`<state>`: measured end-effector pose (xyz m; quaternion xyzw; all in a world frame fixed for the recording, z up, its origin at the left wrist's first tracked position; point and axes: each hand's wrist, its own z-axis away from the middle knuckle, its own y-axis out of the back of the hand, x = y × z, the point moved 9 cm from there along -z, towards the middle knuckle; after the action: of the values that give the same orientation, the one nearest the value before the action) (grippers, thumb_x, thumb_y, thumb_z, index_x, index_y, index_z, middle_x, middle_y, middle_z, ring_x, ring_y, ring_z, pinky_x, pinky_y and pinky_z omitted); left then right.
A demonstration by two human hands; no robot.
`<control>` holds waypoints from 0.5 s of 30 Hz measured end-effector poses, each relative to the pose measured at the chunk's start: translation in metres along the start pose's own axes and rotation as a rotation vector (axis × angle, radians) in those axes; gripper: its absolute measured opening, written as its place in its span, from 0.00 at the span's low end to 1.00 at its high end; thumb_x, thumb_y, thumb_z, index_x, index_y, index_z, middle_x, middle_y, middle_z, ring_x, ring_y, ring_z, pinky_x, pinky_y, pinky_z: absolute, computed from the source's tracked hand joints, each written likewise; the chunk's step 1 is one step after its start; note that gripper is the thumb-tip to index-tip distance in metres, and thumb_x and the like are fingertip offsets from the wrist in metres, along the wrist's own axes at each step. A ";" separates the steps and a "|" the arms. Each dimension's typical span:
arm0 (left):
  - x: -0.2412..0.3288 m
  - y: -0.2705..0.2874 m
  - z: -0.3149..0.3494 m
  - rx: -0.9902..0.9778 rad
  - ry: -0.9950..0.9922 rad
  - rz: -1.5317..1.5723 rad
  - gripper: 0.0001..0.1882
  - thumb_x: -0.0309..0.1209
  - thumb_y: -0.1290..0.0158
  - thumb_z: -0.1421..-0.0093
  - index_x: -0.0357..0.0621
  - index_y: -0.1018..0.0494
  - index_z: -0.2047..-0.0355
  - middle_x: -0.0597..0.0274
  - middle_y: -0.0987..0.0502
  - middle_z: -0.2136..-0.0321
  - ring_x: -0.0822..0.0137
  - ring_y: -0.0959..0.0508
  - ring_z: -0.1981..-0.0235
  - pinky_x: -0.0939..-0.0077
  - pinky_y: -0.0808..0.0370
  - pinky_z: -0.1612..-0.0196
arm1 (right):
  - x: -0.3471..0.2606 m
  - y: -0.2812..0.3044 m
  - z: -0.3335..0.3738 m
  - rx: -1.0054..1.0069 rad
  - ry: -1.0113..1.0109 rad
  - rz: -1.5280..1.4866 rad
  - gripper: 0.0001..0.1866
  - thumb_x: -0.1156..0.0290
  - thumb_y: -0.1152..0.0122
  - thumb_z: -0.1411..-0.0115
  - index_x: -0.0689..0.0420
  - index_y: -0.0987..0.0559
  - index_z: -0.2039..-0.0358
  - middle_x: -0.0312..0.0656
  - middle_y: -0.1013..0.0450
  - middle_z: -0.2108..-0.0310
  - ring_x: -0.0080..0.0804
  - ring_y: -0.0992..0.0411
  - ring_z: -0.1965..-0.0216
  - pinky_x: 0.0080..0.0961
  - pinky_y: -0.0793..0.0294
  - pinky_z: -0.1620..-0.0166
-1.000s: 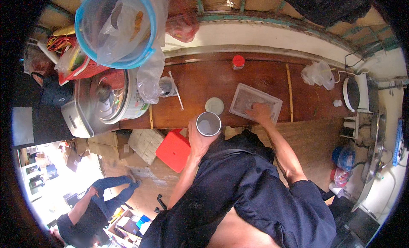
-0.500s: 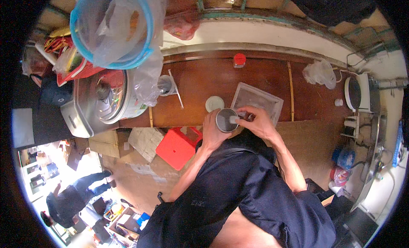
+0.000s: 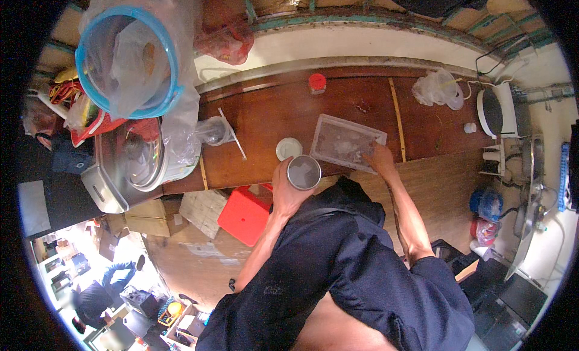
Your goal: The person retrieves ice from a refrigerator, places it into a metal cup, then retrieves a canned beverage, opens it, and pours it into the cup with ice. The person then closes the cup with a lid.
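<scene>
— What have your fingers got hold of?

— Your left hand (image 3: pixel 288 191) is wrapped around a round metal cup (image 3: pixel 304 172), fingers closed about its wall, holding it upright just off the near edge of the bench (image 3: pixel 265 119). Your right hand (image 3: pixel 380 160) rests at the near right corner of a clear plastic tray (image 3: pixel 346 142) lying flat on the bench; whether those fingers pinch the rim or only touch it, I cannot tell.

— How will the cup handle?

— It looks stiff and light, and the smooth metal is likely slippery, so a full wrap around the wall suits it. The tray looks thin and likely to flex; take it by the rim, with both long sides supported if it holds anything.

— What's around you?

— A small white lid (image 3: pixel 289 148) sits on the bench just left of the tray, close to the cup. Farther left stand a clear glass jar (image 3: pixel 214 131) and a big steel pot with a glass lid (image 3: pixel 137 165). A red cap (image 3: pixel 317 82) stands at the far edge, crumpled plastic bags (image 3: pixel 438 88) far right. A red box (image 3: pixel 243 216) sits on the floor below your left arm.

— Anything in the way?

— Only the white lid, lying between cup and tray.
</scene>
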<state>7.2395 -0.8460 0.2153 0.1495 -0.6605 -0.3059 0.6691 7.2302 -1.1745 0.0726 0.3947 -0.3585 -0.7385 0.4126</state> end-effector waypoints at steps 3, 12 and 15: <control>0.002 0.004 0.002 -0.020 0.078 0.006 0.48 0.34 0.29 0.62 0.37 0.38 0.41 0.45 0.31 0.48 0.45 0.32 0.45 0.55 0.35 0.41 | -0.014 -0.013 -0.007 -0.023 0.010 0.017 0.30 0.50 0.32 0.48 0.63 0.24 0.56 0.57 0.23 0.59 0.56 0.25 0.54 0.47 0.24 0.53; 0.001 0.008 0.011 0.077 0.041 0.011 0.47 0.36 0.28 0.62 0.37 0.37 0.42 0.44 0.31 0.48 0.45 0.32 0.45 0.55 0.35 0.41 | -0.034 -0.031 -0.010 -0.114 -0.082 -0.001 0.36 0.46 0.27 0.56 0.59 0.24 0.52 0.56 0.23 0.56 0.54 0.24 0.53 0.48 0.25 0.51; -0.002 0.005 0.010 0.043 0.056 0.014 0.47 0.36 0.29 0.62 0.37 0.37 0.42 0.45 0.30 0.48 0.45 0.32 0.45 0.54 0.35 0.41 | -0.019 -0.035 -0.016 -0.132 -0.061 -0.004 0.34 0.46 0.27 0.56 0.56 0.21 0.54 0.56 0.23 0.56 0.52 0.24 0.53 0.46 0.25 0.50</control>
<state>7.2311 -0.8389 0.2180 0.1679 -0.6490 -0.2826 0.6861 7.2394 -1.1468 0.0417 0.3443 -0.3207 -0.7731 0.4253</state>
